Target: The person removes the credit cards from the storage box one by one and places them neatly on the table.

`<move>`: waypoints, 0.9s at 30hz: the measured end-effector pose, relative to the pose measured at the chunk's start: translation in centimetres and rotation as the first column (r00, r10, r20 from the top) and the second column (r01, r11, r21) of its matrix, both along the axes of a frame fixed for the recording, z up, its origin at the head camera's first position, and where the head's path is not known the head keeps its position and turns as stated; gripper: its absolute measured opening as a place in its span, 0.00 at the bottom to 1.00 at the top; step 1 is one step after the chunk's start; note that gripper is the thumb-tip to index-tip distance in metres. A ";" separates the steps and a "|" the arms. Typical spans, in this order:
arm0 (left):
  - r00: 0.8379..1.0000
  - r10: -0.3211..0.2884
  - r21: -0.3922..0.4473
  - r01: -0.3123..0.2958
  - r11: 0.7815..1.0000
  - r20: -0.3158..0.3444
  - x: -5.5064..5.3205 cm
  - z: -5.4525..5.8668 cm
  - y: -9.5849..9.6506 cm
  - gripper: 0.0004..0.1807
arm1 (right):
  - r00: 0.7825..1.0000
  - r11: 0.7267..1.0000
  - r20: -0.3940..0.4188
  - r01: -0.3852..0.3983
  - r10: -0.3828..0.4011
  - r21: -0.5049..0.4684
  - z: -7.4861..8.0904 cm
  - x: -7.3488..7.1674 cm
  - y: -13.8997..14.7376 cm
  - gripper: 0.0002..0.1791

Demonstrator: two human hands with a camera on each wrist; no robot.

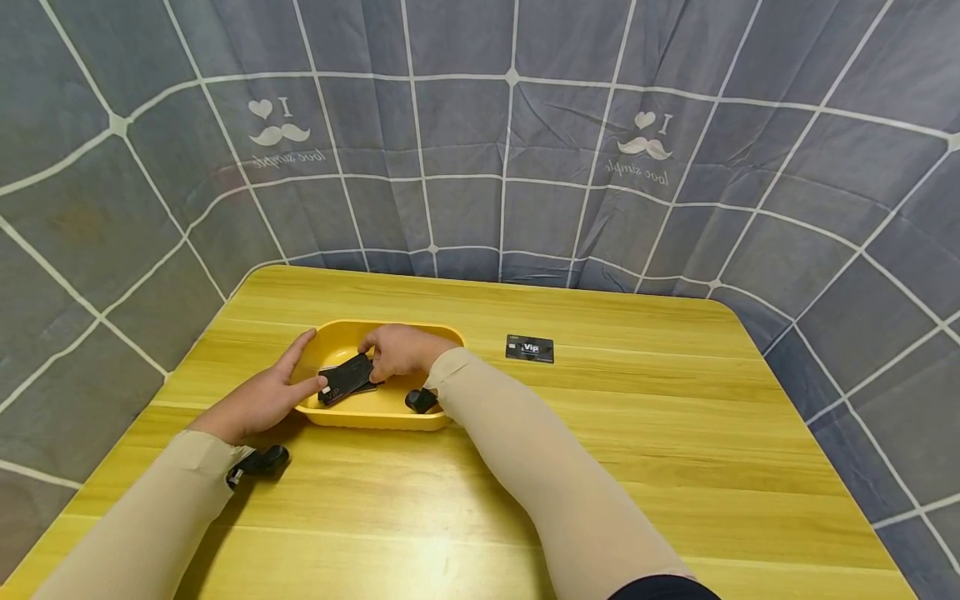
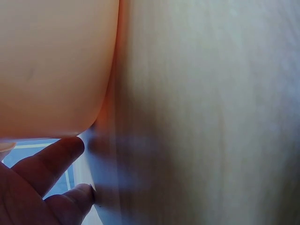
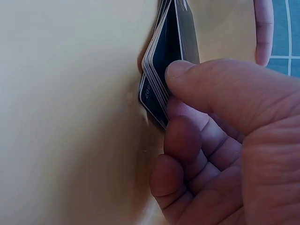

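Note:
A yellow plastic basin (image 1: 382, 422) stands on the table, holding a stack of black cards (image 3: 154, 70). My right hand (image 1: 401, 350) reaches inside it and pinches the right end of the top black card (image 1: 347, 377), marked VIP. In the right wrist view the card tilts away from the stack, leaving a wedge-shaped gap. My left hand (image 1: 262, 398) holds the basin's left end, its thumb over the rim by the card's left end. Other left fingers (image 2: 51, 161) lie against the outer wall, low near the table.
Another black Vip card (image 1: 530, 348) lies flat on the wooden table (image 1: 637, 450), right of the basin. A grey curtain (image 1: 465, 125) with white grid lines hangs behind the table and round its sides. Small black cameras (image 1: 262, 461) are strapped at both wrists.

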State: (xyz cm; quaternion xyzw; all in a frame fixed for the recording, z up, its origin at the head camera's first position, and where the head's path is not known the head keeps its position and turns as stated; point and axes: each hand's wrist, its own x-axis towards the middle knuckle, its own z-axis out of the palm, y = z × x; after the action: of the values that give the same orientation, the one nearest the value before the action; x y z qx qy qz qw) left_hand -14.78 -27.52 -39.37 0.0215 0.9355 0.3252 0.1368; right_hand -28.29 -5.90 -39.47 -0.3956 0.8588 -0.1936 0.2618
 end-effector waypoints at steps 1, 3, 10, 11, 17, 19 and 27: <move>1.000 0.002 0.002 -0.002 1.000 0.001 0.0 0.0 0.0 0.52 | 1.000 1.000 -0.002 -0.001 0.001 0.001 0.0 0.0 0.0 0.33; 1.000 -0.001 -0.003 0.001 1.000 -0.004 0.0 0.0 0.0 0.52 | 1.000 1.000 -0.003 -0.002 0.002 0.001 0.0 -0.1 0.0 0.33; 1.000 -0.013 -0.004 0.013 1.000 -0.014 0.0 0.0 -0.1 0.52 | 1.000 1.000 0.022 0.002 -0.002 -0.020 0.2 0.0 0.0 0.34; 1.000 -0.013 -0.003 0.013 1.000 -0.013 -0.1 -0.1 -0.1 0.52 | 1.000 1.000 0.028 0.002 -0.001 -0.025 0.3 0.0 0.0 0.34; 1.000 -0.015 -0.015 0.015 1.000 -0.015 -0.1 -0.1 -0.2 0.52 | 0.999 0.999 0.035 -0.015 0.016 -0.041 0.8 0.0 0.4 0.34; 1.000 -0.016 -0.016 0.016 1.000 -0.017 0.0 -0.2 -0.2 0.52 | 1.000 0.999 0.019 -0.023 0.024 -0.042 1.0 0.0 0.6 0.34; 1.000 -0.008 -0.005 0.008 1.000 -0.011 -0.1 -0.3 -0.2 0.52 | 1.000 0.998 0.000 0.002 -0.002 -0.059 2.2 0.0 1.8 0.33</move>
State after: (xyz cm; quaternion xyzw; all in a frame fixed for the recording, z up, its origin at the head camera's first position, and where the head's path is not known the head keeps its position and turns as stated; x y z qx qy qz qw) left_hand -14.89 -27.70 -39.67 0.0269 0.9369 0.3222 0.1330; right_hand -28.33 -4.14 -37.28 -0.4025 0.8530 -0.2191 0.2497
